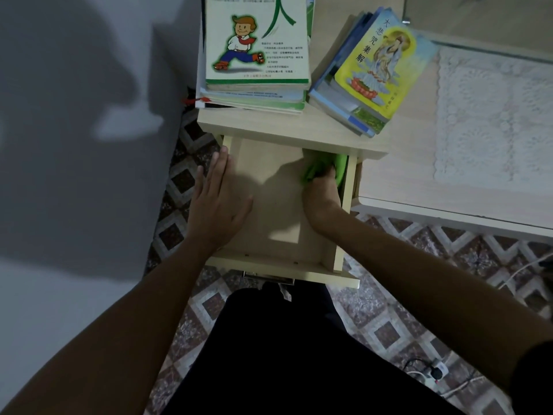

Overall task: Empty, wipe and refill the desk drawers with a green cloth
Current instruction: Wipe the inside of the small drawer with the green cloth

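**Wiping the far right corner of the open drawer**

From the head view, take the drawer [278,205] as your landmark; it is pulled out toward you and nothing but the cloth and your hands shows inside it. Your right hand [321,202] is inside it, fingers curled over the green cloth [324,169], which is bunched in the drawer's far right corner against the right wall; your left hand [218,196] lies flat and released, fingers straight, on the drawer's left rim, apparently steadying it.

The cloth looks soft, light and limp; it will fold and slip under your palm, so I judge it best held bunched from above with steady downward pressure. The drawer floor looks smooth and stiff, so the cloth should glide easily.

Beyond the drawer, on the desk top [269,124], sit two book stacks: the green-and-white stack [257,55] straight behind it, the yellow-covered stack [371,73] behind and to its right; these are likely the contents to go back. Right of the drawer lies a white lace mat [493,115] under glass; below it is patterned tile floor [404,310] with a cable and plug; left of it a grey wall [74,145].
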